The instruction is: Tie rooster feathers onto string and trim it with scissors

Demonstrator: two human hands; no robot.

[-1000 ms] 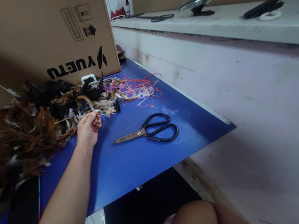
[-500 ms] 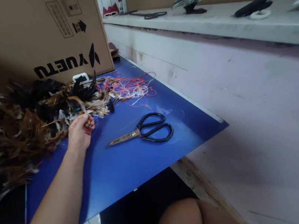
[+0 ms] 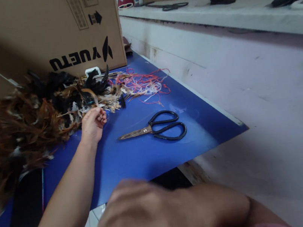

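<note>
Right hand (image 3: 144,217) has come into view at the bottom edge since half a second ago. It is close to the camera and blurred, with its back turned up, so I cannot tell whether it is clenched or loose. Left hand (image 3: 92,123) has stayed at the near edge of the feathers (image 3: 28,124). Its fingers are curled tight against the thumb and touch the pale quill ends. Whether a single feather is pinched between them is too small to tell.

Containers: one cardboard box (image 3: 42,31) stands at the back of the blue board (image 3: 146,156), with its print upside down. Its contents are not visible.

Materials: the feathers lie heaped on the left part of the board, just in front of the box. They are rust-brown and black with some white fluff, ragged and soft. To the right of the heap lies a loose tangle of thin red, pink and white strings (image 3: 144,84). The scissors (image 3: 156,128) lie flat and closed on bare board, well apart from the left hand, with black loop handles and dull, rust-stained blades. The board itself is smooth and glossy. Behind it, a pale painted ledge (image 3: 238,9) looks scuffed.
</note>
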